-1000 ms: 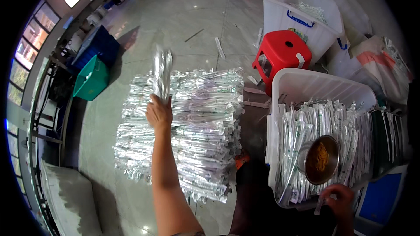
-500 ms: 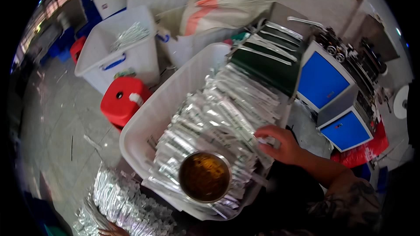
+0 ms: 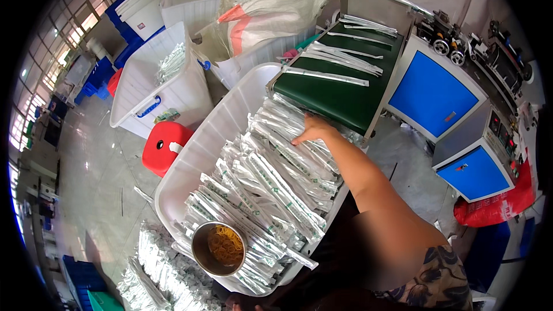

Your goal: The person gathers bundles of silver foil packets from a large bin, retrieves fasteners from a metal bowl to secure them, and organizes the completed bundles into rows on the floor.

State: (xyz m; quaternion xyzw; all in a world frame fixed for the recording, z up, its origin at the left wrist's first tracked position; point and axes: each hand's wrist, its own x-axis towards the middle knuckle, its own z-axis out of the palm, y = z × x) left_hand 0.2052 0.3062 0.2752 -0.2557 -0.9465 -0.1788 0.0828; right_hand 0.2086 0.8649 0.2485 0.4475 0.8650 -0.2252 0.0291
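Note:
My right hand (image 3: 314, 129) reaches across a white plastic bin (image 3: 196, 152) and rests on long, thin clear-wrapped packets (image 3: 282, 178) at its far end. Thumb and fingers are apart, with nothing seen held in them. The packets lie side by side in layers, with green print on their wrappers. A metal cup (image 3: 197, 247) of yellow rubber bands (image 3: 226, 246) stands on the packets at the near end. Only a small part of my left hand (image 3: 245, 306) shows at the lower edge; its fingers are mostly cut off.
Beyond the bin, a green conveyor belt (image 3: 345, 101) carries several wrapped packets. Blue-doored machine cabinets (image 3: 435, 101) stand right. A red stool (image 3: 164, 147), another white bin (image 3: 129, 101) and a woven sack (image 3: 271, 14) lie left and behind. Bundled packets (image 3: 161, 262) are heaped lower left.
My right hand has moved from the bin's near right side to its far end and opened out. My left hand has left the heaped bundles. The view has shifted.

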